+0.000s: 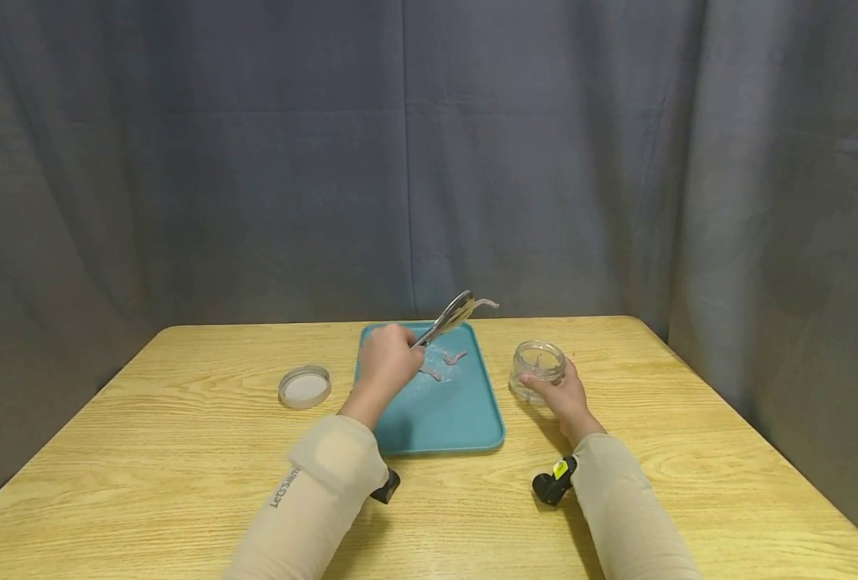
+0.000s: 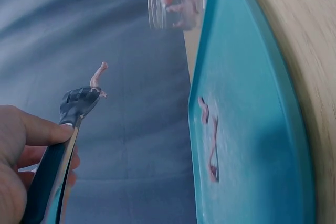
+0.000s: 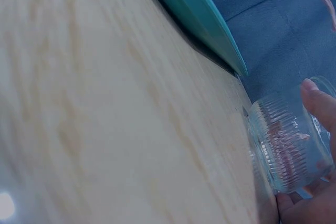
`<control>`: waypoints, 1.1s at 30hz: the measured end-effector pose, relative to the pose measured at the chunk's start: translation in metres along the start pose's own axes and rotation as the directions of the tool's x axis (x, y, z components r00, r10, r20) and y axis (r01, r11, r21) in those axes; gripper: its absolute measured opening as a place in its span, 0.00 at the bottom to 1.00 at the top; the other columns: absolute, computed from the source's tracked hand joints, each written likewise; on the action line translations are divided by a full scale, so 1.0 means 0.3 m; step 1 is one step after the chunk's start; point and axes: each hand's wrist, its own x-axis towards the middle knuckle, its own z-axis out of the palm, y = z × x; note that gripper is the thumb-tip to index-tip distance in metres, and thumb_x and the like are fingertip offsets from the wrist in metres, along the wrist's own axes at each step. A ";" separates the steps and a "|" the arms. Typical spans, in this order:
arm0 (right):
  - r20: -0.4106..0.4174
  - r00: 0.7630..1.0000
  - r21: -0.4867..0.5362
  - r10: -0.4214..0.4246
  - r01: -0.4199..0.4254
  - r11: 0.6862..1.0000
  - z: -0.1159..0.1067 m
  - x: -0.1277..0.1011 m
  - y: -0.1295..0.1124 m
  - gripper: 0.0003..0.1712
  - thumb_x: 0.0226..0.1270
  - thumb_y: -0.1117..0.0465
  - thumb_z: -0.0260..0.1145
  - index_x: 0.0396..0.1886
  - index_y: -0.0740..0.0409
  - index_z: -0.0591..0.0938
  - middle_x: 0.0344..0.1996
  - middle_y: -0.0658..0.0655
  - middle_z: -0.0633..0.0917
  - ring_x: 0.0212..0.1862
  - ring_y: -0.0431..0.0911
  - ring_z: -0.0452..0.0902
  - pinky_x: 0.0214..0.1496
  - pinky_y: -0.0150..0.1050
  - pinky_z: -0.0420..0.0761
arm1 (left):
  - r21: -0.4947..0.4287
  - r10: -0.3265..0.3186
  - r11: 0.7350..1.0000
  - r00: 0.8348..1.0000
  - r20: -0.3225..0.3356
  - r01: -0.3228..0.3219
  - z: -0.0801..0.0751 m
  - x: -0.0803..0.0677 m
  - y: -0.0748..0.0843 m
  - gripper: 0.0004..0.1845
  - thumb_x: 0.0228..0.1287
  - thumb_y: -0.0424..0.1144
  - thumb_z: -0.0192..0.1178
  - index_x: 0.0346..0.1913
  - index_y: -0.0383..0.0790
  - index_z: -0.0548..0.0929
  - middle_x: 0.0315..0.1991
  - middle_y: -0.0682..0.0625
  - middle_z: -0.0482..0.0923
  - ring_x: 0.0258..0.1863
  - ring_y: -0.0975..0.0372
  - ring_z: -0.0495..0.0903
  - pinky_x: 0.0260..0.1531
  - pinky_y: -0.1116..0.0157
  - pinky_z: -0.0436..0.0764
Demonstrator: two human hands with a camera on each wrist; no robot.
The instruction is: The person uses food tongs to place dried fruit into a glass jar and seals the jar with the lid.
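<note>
My left hand (image 1: 390,358) grips a pair of tongs (image 2: 55,163), raised over the far part of the blue tray (image 1: 443,423). Pinched in the tongs' tips is a thin pinkish strip (image 2: 97,74), one end sticking out. Two more such strips lie on the tray: one curled strip (image 1: 454,358) and another strip (image 1: 430,373) nearer the left hand. To the right of the tray, my right hand (image 1: 561,396) holds a clear glass jar (image 1: 521,374) around its side, thumb at the rim. Inside the jar, pinkish pieces (image 3: 286,148) show through the ribbed glass.
A round lid (image 1: 305,387) lies on the wooden table (image 1: 204,427) left of the tray. Whitish powder or residue marks the tray around the strips. Grey curtains (image 1: 291,161) hang behind the table and along its sides.
</note>
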 end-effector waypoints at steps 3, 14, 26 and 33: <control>0.002 1.000 -0.006 -0.001 0.001 1.000 0.002 0.001 0.001 0.48 0.50 0.58 0.67 0.65 0.60 0.48 0.59 0.66 0.58 0.60 0.58 0.51 0.58 0.50 0.50 | 0.014 0.002 1.000 1.000 0.007 -0.003 0.008 0.001 0.021 0.17 0.51 0.35 0.55 0.07 0.46 0.72 0.05 0.56 0.61 0.08 0.64 0.57 0.09 0.68 0.54; -0.001 1.000 -0.013 -0.006 0.006 1.000 0.001 0.000 -0.009 0.48 0.50 0.56 0.67 0.64 0.62 0.49 0.59 0.67 0.58 0.59 0.58 0.52 0.58 0.50 0.51 | 0.000 0.000 1.000 0.998 0.057 0.000 0.041 0.004 0.096 0.16 0.54 0.37 0.54 0.10 0.47 0.75 0.07 0.56 0.68 0.09 0.63 0.64 0.08 0.67 0.58; -0.012 1.000 -0.018 0.002 -0.003 1.000 -0.001 0.000 -0.011 0.48 0.49 0.57 0.67 0.64 0.62 0.49 0.59 0.67 0.58 0.59 0.58 0.52 0.58 0.49 0.52 | 0.016 0.044 0.999 0.997 0.057 -0.045 0.104 -0.009 0.154 0.20 0.53 0.38 0.56 0.06 0.48 0.66 0.06 0.57 0.60 0.10 0.63 0.56 0.12 0.65 0.55; -0.004 1.000 -0.003 0.010 -0.010 1.000 0.003 0.000 -0.005 0.48 0.49 0.57 0.67 0.64 0.61 0.49 0.59 0.66 0.59 0.59 0.57 0.53 0.58 0.48 0.52 | 0.030 0.057 0.998 0.994 0.089 -0.060 0.126 -0.024 0.166 0.18 0.51 0.36 0.56 0.07 0.47 0.70 0.07 0.57 0.66 0.10 0.63 0.61 0.10 0.66 0.58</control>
